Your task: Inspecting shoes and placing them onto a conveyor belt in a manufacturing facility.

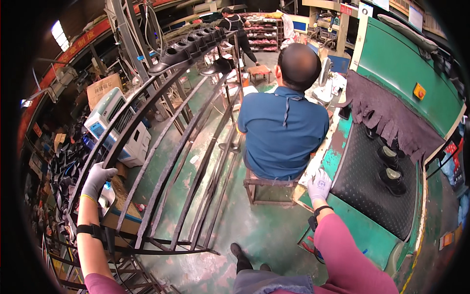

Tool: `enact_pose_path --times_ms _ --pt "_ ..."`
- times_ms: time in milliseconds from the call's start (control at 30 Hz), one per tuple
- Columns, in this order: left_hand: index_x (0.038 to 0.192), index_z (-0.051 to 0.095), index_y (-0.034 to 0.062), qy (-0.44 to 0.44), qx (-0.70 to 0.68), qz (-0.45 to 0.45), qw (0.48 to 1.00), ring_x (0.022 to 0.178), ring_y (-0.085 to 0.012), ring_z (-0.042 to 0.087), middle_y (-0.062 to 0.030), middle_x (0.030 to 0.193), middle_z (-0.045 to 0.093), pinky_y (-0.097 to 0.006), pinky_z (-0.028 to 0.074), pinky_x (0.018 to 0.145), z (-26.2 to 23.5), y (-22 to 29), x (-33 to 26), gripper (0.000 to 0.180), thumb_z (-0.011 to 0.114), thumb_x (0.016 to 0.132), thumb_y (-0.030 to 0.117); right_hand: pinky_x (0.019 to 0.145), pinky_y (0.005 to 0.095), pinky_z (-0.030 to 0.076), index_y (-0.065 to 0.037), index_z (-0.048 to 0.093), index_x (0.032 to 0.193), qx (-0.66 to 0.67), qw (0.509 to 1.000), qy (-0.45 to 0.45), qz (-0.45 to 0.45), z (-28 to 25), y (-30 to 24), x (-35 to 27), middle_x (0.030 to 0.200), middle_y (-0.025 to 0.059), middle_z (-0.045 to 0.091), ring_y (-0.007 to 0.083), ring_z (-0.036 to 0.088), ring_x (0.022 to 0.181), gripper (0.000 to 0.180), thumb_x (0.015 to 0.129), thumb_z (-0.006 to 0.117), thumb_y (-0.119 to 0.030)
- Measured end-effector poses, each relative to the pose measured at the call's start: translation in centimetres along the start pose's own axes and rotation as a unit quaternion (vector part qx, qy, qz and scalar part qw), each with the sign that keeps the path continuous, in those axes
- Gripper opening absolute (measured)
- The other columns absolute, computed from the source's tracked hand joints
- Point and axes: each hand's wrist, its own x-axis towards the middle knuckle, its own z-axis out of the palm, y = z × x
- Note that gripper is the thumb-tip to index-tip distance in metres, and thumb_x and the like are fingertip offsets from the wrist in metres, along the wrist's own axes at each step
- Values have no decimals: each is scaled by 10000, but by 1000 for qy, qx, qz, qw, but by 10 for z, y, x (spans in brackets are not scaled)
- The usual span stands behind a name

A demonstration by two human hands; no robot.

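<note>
Currently, the left gloved hand (98,180) is curling its fingers closely around the upper rail of a dark metal rack (131,126), that rail being all it is visibly holding. A row of black shoes (171,60) is standing along the rack's far upper end. The right gloved hand (319,186), a printed stamp showing on its back, is resting palm down at the edge of a green machine (399,68), fingers loosely extended; whether it is gripping anything underneath, I cannot tell. Beside it, a black belt (362,191) is carrying more black shoes. A seated person (284,132) in blue is facing away, between rack and machine. Farther off, a red banner (83,41) is bearing yellow characters, and a carton (104,91) is showing dark printing.
</note>
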Motion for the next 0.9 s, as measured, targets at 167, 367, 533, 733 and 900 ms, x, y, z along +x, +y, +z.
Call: enact_pose_path --times_ms 167,367,533,733,900 --pt "946 693 -6 -4 -12 11 1000 640 -119 562 -13 756 636 -296 475 622 0 -4 2 269 784 775 180 1098 459 367 -45 612 1247 1 1000 -16 11 -3 -4 -1 1334 121 592 302 515 1299 463 877 661 -318" --pt "934 691 -7 8 22 9 1000 641 -118 575 -17 742 636 -293 478 618 -2 4 2 284 785 766 201 1102 458 362 -39 610 1254 11 1000 -8 17 1 -6 7 1343 126 589 305 509 1311 473 874 661 -314" --pt "1000 718 -9 -1 4 24 1000 631 -113 571 -21 771 664 -287 483 614 -1 2 3 323 776 763 203 1100 456 367 -40 603 1261 4 1000 -11 8 7 1 4 1334 132 592 316 516 1303 479 872 663 -314" --pt "984 739 0 19 16 23 999 666 -119 596 -19 772 681 -284 496 640 -7 -6 -2 325 787 744 214 1085 454 382 -43 606 1260 16 999 -19 21 -2 -16 5 1321 129 598 302 528 1283 470 876 659 -310" --pt "1002 736 -27 28 96 14 995 806 -198 692 -108 893 750 -328 533 783 6 21 -1 438 795 720 304 1068 445 406 -39 617 1242 -4 1000 3 29 -1 6 4 1296 137 610 314 544 1258 452 863 661 -282"
